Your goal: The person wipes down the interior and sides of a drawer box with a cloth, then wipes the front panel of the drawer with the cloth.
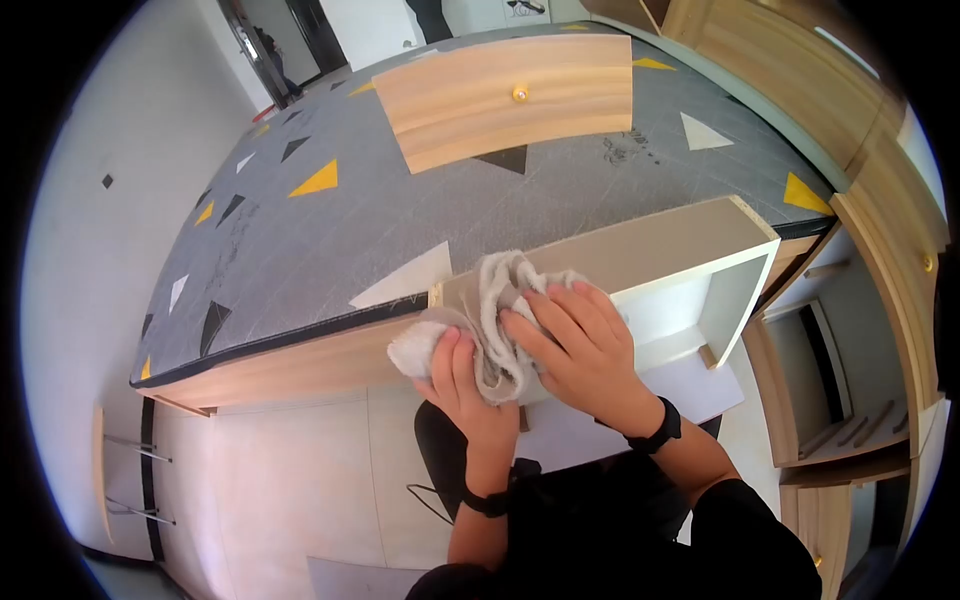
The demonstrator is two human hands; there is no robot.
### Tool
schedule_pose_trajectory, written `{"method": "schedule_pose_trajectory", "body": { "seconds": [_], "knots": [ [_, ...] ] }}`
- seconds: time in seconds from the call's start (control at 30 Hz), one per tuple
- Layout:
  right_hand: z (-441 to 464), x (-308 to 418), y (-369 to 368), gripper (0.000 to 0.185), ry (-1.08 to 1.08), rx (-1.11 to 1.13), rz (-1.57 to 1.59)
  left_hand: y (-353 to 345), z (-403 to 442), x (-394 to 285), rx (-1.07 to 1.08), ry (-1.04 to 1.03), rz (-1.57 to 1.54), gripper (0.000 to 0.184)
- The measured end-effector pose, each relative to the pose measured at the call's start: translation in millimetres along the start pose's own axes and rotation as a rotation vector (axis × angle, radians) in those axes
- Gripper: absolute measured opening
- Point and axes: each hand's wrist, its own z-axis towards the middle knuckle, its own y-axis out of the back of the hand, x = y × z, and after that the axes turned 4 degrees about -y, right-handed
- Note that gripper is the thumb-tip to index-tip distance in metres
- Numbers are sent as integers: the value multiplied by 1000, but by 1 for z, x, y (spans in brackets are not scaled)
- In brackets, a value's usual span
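Observation:
A crumpled whitish cleaning cloth [503, 275] is bunched between my two hands. My left hand [468, 390] has its fingers closed on the lower left part of the cloth. My right hand [580, 345] grips the cloth from the right, fingers curled over its folds. Directly behind the cloth is a drawer box [640, 245] with a grey-brown outer side and white inside, tilted against the bed's edge. My hands and the cloth hide its left part. A dark band is on each wrist.
A wood-grain drawer front [460, 110] with a yellow knob [520, 94] lies on the grey patterned mattress [270, 250]. Wooden cabinets [880, 220] with open compartments stand along the right. A pale panel [690, 395] is under the drawer box. Metal-rod brackets [140, 450] are at the left wall.

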Motion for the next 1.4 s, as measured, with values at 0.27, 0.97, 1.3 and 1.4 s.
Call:
{"method": "schedule_pose_trajectory", "body": {
  "seconds": [0.27,0.97,1.3,1.4],
  "knots": [
    [-14,-4,1,37,-10,-53,-111,1,8,-11,58,75,15,46],
    [-94,-71,-37,45,-682,-67,332,-83,-57,-25,560,-204,148,63],
    [-137,-60,-5,33,-317,569,-72,-53,-106,-24,780,-270,106,53],
    [-150,-56,-2,31,-254,638,-109,-44,-114,-24,858,-174,5,50]
  ]
}}
